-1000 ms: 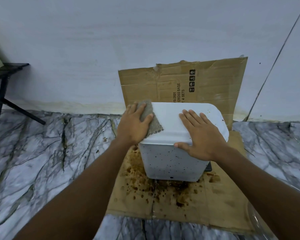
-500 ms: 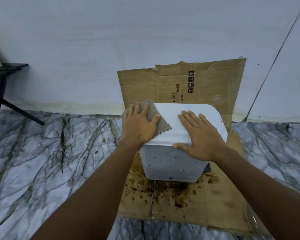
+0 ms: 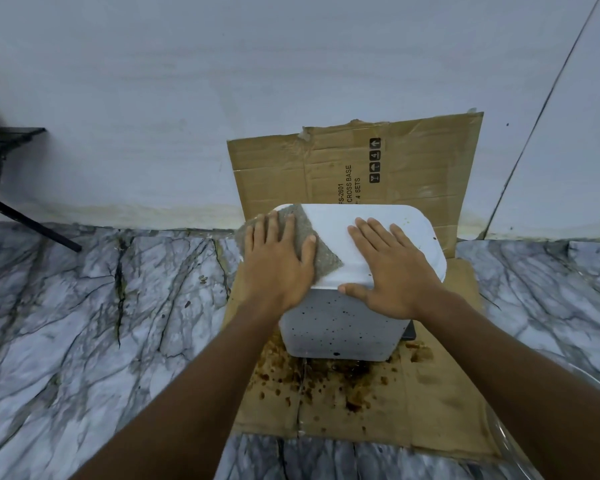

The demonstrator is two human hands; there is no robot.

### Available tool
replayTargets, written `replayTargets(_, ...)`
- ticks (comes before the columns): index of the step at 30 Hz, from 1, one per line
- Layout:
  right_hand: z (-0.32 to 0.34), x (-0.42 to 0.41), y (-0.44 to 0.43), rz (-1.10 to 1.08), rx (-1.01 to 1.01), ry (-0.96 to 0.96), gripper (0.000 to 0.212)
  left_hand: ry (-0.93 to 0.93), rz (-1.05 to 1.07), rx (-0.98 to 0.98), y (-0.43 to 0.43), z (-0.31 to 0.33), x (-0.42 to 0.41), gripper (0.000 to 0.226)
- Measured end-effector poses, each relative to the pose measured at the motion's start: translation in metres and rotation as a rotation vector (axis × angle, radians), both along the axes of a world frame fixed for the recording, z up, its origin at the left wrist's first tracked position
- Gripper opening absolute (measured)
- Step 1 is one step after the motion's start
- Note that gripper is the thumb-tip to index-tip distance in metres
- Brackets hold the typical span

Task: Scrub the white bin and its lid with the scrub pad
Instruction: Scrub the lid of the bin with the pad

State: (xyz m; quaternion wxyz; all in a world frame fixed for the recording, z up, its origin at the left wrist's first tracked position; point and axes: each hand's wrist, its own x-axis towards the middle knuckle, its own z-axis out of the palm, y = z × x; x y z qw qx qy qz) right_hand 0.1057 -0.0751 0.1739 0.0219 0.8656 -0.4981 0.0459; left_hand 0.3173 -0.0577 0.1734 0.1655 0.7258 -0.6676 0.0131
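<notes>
The white bin [image 3: 340,329] was stood on stained cardboard [image 3: 361,410] against spatter, its lid [image 3: 371,230] braced by the flat, empty right hand [image 3: 392,271] while the scrub pad [image 3: 312,244] was pressed onto the lid's left corner under the open-palmed left hand [image 3: 274,265].

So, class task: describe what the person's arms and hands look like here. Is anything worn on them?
Both forearms are bare right to the bottom edge of the picture, with no sleeves showing. The left hand and right hand wear no gloves, and no rings, watch or bracelets are visible.
</notes>
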Motion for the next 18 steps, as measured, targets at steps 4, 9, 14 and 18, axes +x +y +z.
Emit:
replayTargets(4, -0.001, -0.001, 0.0, 0.003, 0.006, 0.006, 0.106, -0.075, -0.192, 0.092, -0.003, 0.006, -0.025, 0.072)
replayTargets(9, 0.001, -0.002, -0.004, 0.003, 0.016, 0.011, 0.103, -0.025, -0.257, 0.212, -0.039, 0.029, 0.003, 0.071)
replayTargets(14, 0.001, -0.002, -0.001, 0.009, 0.011, 0.018, 0.102, 0.008, 0.098, 0.127, -0.012, 0.012, -0.004, 0.075)
replayTargets(18, 0.001, -0.002, -0.001, 0.011, 0.011, -0.006, 0.104, -0.079, -0.167, 0.146, -0.006, 0.013, -0.036, 0.072)
